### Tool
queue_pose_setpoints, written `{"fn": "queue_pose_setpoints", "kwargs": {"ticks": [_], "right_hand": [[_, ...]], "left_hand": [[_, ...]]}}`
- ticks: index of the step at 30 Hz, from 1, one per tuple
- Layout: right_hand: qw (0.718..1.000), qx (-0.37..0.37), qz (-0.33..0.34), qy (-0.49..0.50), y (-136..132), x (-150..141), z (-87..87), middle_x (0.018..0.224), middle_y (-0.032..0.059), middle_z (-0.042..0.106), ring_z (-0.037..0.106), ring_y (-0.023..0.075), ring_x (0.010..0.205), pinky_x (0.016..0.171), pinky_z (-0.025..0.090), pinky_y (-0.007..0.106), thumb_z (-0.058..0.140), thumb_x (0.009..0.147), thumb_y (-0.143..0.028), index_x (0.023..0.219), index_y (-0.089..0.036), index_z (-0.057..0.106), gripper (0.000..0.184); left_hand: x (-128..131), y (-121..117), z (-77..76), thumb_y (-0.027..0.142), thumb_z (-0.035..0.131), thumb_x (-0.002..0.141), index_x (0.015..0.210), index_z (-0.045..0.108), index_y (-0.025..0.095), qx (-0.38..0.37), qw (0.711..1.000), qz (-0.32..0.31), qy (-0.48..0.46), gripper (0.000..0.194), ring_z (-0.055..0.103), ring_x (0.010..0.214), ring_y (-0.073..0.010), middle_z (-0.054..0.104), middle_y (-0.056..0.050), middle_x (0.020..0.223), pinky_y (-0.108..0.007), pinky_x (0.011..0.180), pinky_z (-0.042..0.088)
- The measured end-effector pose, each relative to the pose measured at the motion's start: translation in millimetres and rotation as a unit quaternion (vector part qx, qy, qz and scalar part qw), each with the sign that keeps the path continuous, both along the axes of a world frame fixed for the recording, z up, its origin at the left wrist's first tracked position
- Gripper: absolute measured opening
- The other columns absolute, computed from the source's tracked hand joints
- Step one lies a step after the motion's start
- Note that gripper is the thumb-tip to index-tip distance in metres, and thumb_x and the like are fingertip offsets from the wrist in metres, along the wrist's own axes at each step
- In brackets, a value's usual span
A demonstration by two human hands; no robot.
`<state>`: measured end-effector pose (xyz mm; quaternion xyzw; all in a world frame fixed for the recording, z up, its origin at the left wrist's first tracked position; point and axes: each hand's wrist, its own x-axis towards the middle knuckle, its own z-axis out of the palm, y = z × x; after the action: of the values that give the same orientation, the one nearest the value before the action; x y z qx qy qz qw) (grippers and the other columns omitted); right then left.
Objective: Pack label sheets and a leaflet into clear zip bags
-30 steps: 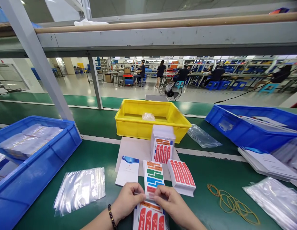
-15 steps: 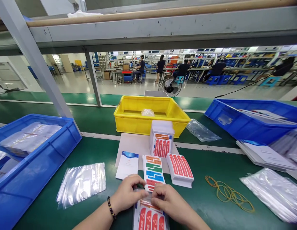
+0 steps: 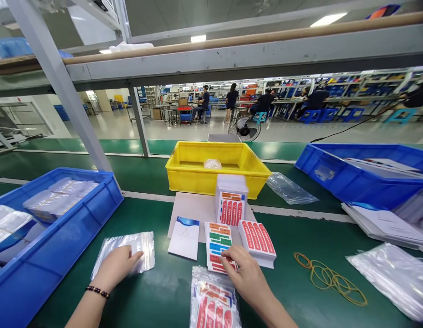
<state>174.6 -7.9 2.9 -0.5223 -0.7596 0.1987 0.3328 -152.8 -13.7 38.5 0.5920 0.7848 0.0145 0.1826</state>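
Note:
My left hand (image 3: 117, 268), with a beaded bracelet at the wrist, rests on a stack of clear plastic bags (image 3: 146, 248), thumb stretched out to the right. My right hand (image 3: 247, 275) hovers at or touches the lower right of a colourful sticker sheet (image 3: 218, 234); its thumb and fingers are bent but apart, and contact is unclear. Just below, a clear zip bag (image 3: 216, 298) holding red-and-orange sticker sheets lies flat, free of both hands. A stack of red sticker sheets (image 3: 257, 239) is to the right, a white booklet (image 3: 184, 237) to the left.
A yellow bin (image 3: 187, 180) stands ahead, with a tall sticker stack (image 3: 231, 202) before it. Blue bins flank the workspace, left (image 3: 109, 191) and right (image 3: 320, 175). Rubber bands (image 3: 329, 278) and more clear bags (image 3: 392, 273) lie rightward. A metal post (image 3: 78, 109) rises on the left.
Both hands have let go of the filled zip bag. My left hand has moved left onto the clear bags; my right hand has moved slightly up onto the sticker sheet area. The view has tilted up.

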Motion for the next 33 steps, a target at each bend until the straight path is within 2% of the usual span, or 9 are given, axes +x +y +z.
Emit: {"fn": "queue_pose_setpoints", "kwargs": {"ticks": [4,8,13,16,18,22,26,30,33], "right_hand": [[1.0,-0.003,0.007,0.023,0.1,-1.5,-0.7,0.07,0.0049,0.058,0.054,0.0208,0.069,0.063,0.042,0.033,0.042,0.085,-0.032,0.07,-0.021,0.055,0.023],[0.998,-0.037,0.017,0.051,-0.1,-4.1,0.4,0.069,0.0049,0.057,0.053,0.0205,0.069,0.062,0.041,0.032,0.041,0.086,-0.035,0.069,-0.021,0.055,0.027],[0.967,-0.149,0.086,0.189,-4.5,-20.9,-2.2,0.073,0.0058,0.059,0.056,0.0191,0.071,0.066,0.043,0.032,0.043,0.084,-0.047,0.065,-0.018,0.059,0.039],[0.903,-0.285,0.084,0.309,-5.9,-34.3,-12.3,0.078,0.006,0.062,0.059,0.0174,0.063,0.059,0.047,0.031,0.048,0.076,-0.059,0.097,-0.016,0.061,0.05],[0.884,-0.317,0.065,0.338,-5.7,-39.2,-19.5,0.075,0.0044,0.062,0.059,0.0168,0.058,0.054,0.048,0.03,0.055,0.07,-0.06,0.114,-0.014,0.053,0.064],[0.956,-0.191,0.027,0.221,-5.8,-37.1,-26.5,0.082,0.0084,0.067,0.063,0.0234,0.079,0.071,0.05,0.035,0.049,0.08,-0.044,0.112,-0.013,0.057,0.045],[0.991,-0.055,0.071,0.098,-10.2,-33.4,-24.9,0.11,0.0117,0.063,0.058,0.0248,0.101,0.088,0.044,0.038,0.038,0.086,-0.027,0.113,-0.018,0.058,0.035],[0.994,-0.051,0.077,0.058,-13.9,-36.5,-16.3,0.102,0.0095,0.065,0.061,0.0223,0.089,0.078,0.048,0.032,0.047,0.08,-0.025,0.113,-0.02,0.056,0.034],[0.993,-0.101,0.044,0.04,-12.0,-37.7,-11.1,0.077,0.0039,0.064,0.057,0.0171,0.067,0.06,0.045,0.026,0.054,0.075,-0.027,0.089,-0.019,0.063,0.018]], "left_hand": [[-25.9,-3.1,-16.2,0.033,0.044,0.072,0.056,0.042,0.02,-0.016,1.0,0.008,-0.019,0.021,0.052,0.058,-0.02,0.056,-0.003,0.058,-0.026,0.051,0.023],[-19.7,-3.8,-7.3,0.029,0.038,0.075,0.054,0.039,0.02,0.008,0.999,-0.004,-0.044,0.023,0.05,0.059,-0.0176,0.052,-0.001,0.057,-0.025,0.052,0.026],[28.4,-2.4,10.8,0.034,0.035,0.078,0.055,0.04,0.02,0.056,0.981,-0.085,-0.166,0.027,0.048,0.057,-0.0141,0.049,0.003,0.055,-0.023,0.055,0.03],[69.5,-2.0,12.6,0.033,0.037,0.077,0.054,0.044,0.019,0.047,0.959,-0.158,-0.229,0.028,0.046,0.055,-0.0131,0.051,0.002,0.054,-0.022,0.052,0.028],[93.8,-1.5,10.3,0.029,0.04,0.075,0.051,0.046,0.018,0.047,0.956,-0.195,-0.212,0.026,0.044,0.052,-0.0125,0.051,0.002,0.052,-0.022,0.05,0.025],[126.0,3.5,-0.2,0.033,0.049,0.07,0.049,0.051,0.018,0.059,0.958,-0.195,-0.203,0.026,0.039,0.048,-0.0116,0.048,0.003,0.047,-0.024,0.049,0.022],[143.0,12.4,-16.5,0.048,0.049,0.07,0.052,0.051,0.017,0.03,0.905,-0.126,-0.404,0.036,0.04,0.05,-0.0112,0.047,0.003,0.049,-0.022,0.049,0.026],[151.8,16.9,-32.0,0.051,0.047,0.068,0.049,0.043,0.018,0.002,0.852,-0.072,-0.518,0.038,0.038,0.045,-0.0098,0.044,0.004,0.046,-0.022,0.046,0.028],[152.6,16.0,-38.6,0.052,0.051,0.064,0.051,0.044,0.018,-0.005,0.839,-0.066,-0.54,0.037,0.036,0.044,-0.0087,0.042,0.005,0.045,-0.022,0.045,0.027]]}}
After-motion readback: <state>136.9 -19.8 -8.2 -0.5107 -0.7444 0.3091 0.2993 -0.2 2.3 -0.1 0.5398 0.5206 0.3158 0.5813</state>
